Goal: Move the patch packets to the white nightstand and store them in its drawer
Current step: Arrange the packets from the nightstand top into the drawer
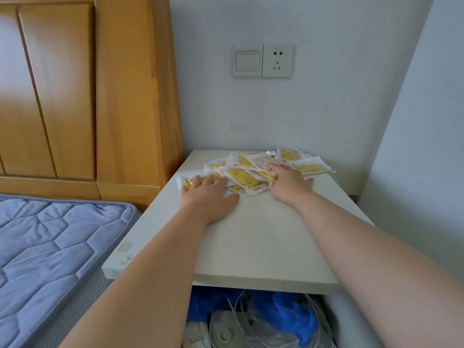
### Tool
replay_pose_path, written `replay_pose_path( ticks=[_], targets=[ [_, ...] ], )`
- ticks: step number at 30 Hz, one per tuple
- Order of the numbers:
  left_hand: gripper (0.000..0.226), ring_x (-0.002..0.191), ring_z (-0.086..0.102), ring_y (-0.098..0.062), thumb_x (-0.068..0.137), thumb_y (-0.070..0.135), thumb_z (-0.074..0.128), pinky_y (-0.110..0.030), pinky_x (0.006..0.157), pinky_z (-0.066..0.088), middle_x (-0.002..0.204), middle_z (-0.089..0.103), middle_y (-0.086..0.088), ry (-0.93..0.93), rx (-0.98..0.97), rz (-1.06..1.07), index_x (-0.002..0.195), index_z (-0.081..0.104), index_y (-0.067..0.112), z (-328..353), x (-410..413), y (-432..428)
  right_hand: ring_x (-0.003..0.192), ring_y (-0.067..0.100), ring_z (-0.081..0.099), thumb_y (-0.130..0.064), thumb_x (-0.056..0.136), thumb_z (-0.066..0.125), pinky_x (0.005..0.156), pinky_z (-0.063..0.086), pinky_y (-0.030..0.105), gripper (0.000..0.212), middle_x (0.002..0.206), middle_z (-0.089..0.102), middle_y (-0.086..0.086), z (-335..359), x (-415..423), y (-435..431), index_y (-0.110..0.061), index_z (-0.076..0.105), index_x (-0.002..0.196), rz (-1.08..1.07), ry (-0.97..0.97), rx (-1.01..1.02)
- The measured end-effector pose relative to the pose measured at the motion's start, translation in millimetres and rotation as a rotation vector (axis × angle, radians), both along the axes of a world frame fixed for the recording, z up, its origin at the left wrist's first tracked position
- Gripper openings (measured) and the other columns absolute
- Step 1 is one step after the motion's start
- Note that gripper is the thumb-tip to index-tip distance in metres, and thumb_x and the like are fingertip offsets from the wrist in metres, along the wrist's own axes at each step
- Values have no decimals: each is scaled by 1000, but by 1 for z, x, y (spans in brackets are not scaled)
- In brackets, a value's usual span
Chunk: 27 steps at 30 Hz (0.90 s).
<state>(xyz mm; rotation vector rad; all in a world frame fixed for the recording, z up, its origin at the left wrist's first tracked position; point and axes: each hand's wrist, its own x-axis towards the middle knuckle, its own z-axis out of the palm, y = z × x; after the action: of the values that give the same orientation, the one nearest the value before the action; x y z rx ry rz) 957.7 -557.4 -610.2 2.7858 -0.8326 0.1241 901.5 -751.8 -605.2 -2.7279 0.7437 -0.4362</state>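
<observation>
Several yellow-and-white patch packets (247,175) lie in a loose pile at the back of the white nightstand top (256,244). My left hand (208,197) lies flat with straight fingers on the pile's left packet. My right hand (288,183) presses with flat fingers on the right side of the pile. Two more packets (310,168) lie apart at the back right. Below the top's front edge the drawer (251,320) stands open, filled with blue plastic, white tubing and other items.
A bed with a blue quilted mattress (50,247) and a wooden headboard (88,96) stands directly left of the nightstand. A wall switch and socket (263,61) sit on the wall behind. A white wall closes the right side.
</observation>
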Motion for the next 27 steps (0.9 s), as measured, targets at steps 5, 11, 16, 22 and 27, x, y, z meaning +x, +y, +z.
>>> replay_pose_path(
  ticks=[5, 11, 16, 22, 27],
  targets=[
    [51, 138, 26, -19, 91, 53, 41, -38, 110, 23, 147, 37, 8, -29, -110, -52, 139, 40, 35, 4, -7, 1, 136, 28, 34, -13, 95, 38, 112, 27, 47, 56, 152, 34, -7, -5, 1, 0, -40, 36, 144, 113, -65, -11],
    [64, 132, 38, -19, 88, 39, 54, -43, 106, 36, 143, 39, 1, 212, -571, 46, 144, 27, 23, 9, -27, 10, 136, 25, 38, -5, 92, 35, 106, 37, 36, 61, 152, 37, -4, -7, -26, 16, -39, 39, 142, 202, -83, 9],
    [68, 137, 29, -17, 88, 33, 51, -37, 107, 31, 149, 28, 4, 201, -517, -3, 149, 21, 30, 9, -59, 22, 133, 26, 39, -8, 94, 37, 103, 39, 35, 56, 149, 40, -4, -9, -61, 33, -39, 41, 141, 238, -95, 23],
    [49, 141, 15, -18, 94, 50, 39, -37, 112, 20, 153, 28, 6, 95, -308, -21, 140, 43, 35, 7, -94, 30, 120, 18, 43, -48, 81, 67, 101, 39, 32, 55, 117, 46, -1, -8, -105, 60, -29, 56, 131, 238, -182, 65],
    [59, 146, 5, -18, 92, 58, 36, -41, 117, 8, 158, 20, 1, 6, -273, -19, 145, 35, 33, 3, -107, 32, 134, 18, 27, -64, 75, 65, 111, 23, 30, 58, 137, 39, -2, 0, -124, 72, -23, 62, 116, 246, -221, 57]
  ],
)
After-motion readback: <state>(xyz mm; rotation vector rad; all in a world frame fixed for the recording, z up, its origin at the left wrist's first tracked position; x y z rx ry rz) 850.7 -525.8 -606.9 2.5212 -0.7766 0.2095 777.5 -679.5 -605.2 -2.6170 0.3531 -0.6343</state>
